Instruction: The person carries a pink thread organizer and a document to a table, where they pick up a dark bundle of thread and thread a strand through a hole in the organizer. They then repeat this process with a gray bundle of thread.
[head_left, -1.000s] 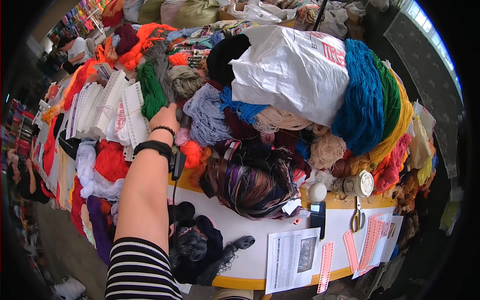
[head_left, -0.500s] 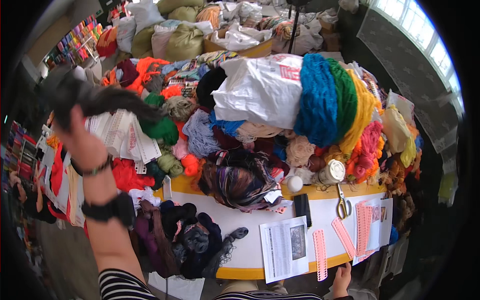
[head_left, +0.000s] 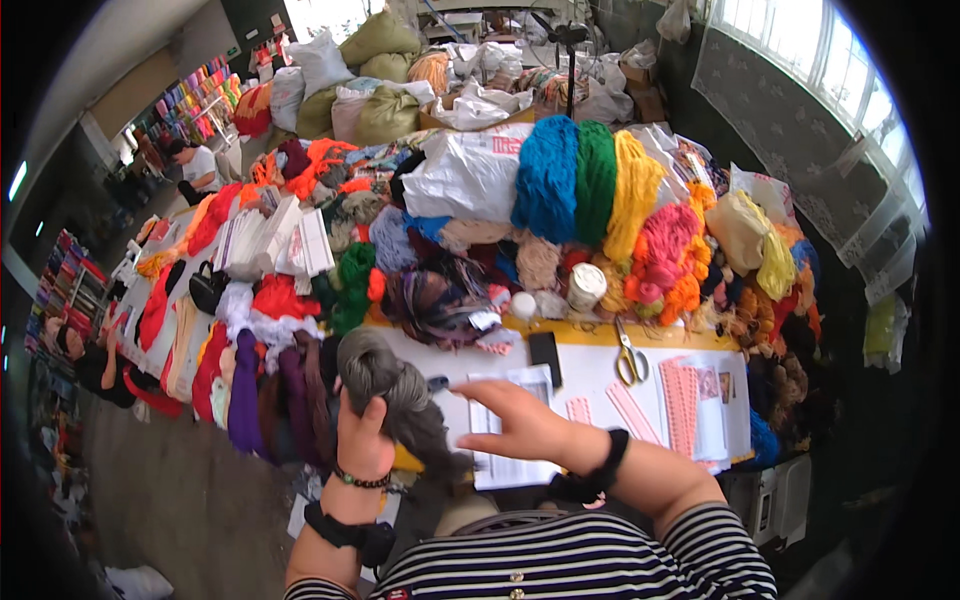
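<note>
A dark grey yarn skein [head_left: 375, 362] is gripped in my left hand [head_left: 363, 440] over the table's front edge, its loose end hanging toward my lap. To its right, my right hand [head_left: 525, 425] is open and holds nothing, with thumb and fingers apart and pointing at the skein. Under that hand lies a printed sheet [head_left: 510, 474], partly covered. Beyond it are a black phone [head_left: 545, 360] and scissors [head_left: 630, 366]. Pink perforated strips [head_left: 680, 405] rest on the right. Purple yarn [head_left: 244, 400] and brown yarn hang over the edge at my left.
Heaped yarn covers the table's far side, with a white sack [head_left: 460, 180] beside blue [head_left: 546, 175], green and yellow skeins. A white canister [head_left: 586, 287] stands before the heap. Two people [head_left: 100, 360] are at the left; stuffed sacks [head_left: 388, 113] fill the back.
My left hand has come down and right from the upper left with the grey yarn. My right hand has risen from the table's front edge to beside it. The view has shifted.
</note>
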